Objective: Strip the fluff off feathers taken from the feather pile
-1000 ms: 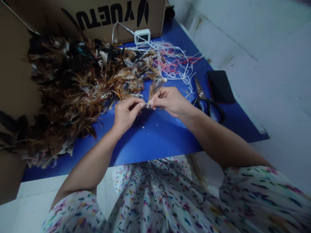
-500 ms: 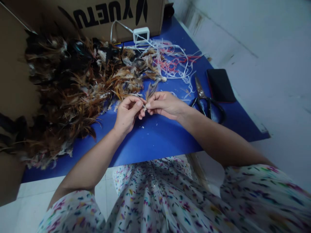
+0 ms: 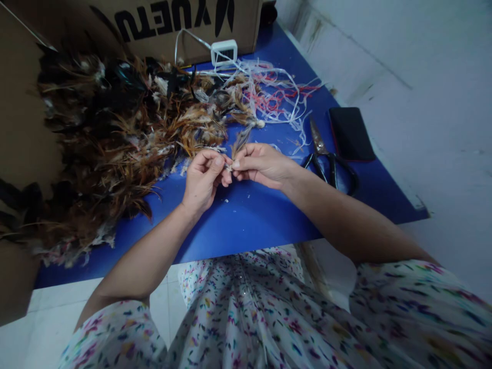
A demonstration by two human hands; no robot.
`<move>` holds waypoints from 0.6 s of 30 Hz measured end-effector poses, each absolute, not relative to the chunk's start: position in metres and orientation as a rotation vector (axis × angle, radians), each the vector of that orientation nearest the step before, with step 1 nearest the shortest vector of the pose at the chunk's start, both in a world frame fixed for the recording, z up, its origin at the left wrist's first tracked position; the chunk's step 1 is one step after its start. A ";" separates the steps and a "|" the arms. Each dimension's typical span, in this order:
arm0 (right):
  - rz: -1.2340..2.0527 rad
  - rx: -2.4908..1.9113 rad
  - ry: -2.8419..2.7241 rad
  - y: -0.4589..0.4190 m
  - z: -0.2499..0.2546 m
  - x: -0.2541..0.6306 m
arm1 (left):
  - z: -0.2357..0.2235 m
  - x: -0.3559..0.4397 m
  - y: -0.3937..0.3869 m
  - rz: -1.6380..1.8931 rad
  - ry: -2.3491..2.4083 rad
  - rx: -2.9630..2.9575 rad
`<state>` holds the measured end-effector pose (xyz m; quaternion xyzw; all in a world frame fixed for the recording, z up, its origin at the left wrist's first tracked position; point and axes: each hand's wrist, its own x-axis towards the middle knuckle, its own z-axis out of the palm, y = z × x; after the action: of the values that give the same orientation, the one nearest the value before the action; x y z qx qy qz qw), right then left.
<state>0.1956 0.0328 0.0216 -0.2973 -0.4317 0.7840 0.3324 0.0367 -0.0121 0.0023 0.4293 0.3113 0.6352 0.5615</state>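
In the head view, a small bunch of brownish-grey feathers (image 3: 241,139) points up and away from between my hands. My right hand (image 3: 261,166) pinches it near its pale base with thumb and fingertips. My left hand (image 3: 205,177) is closed, its thumb and index finger pressed together at the quill end of the same bunch. What exactly sits between the left fingertips is too small to make out. Beyond and to the left spreads a large heap of brown, black and orange feathers (image 3: 154,118).
A blue table (image 3: 249,220) lies under my hands. To the right are scissors (image 3: 321,148) with black handles and a dark phone (image 3: 350,134). White and red strings (image 3: 274,97) lie tangled behind, near a small white device (image 3: 224,53) and a cardboard box (image 3: 246,25).
Both hands stay almost in place, with only slight finger movement at the base of the feather bunch. The view has shifted very slightly.
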 end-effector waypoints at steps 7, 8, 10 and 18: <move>2.023 -0.778 -1.174 0.033 0.024 0.198 | 0.005 0.036 -0.011 1.505 0.772 1.056; 2.005 -0.781 -1.186 0.033 0.025 0.198 | 0.005 0.036 -0.010 1.506 0.775 1.059; 1.955 -0.793 -1.216 0.032 0.026 0.199 | 0.004 0.036 -0.010 1.509 0.781 1.065; 1.691 -0.843 -1.330 0.028 0.027 0.193 | 0.000 0.034 -0.008 1.516 0.834 1.086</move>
<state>0.1934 0.0278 0.0269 -0.3337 -0.5265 0.6695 0.4038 0.0336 -0.0081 -0.0004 0.4535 0.3482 0.6329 0.5221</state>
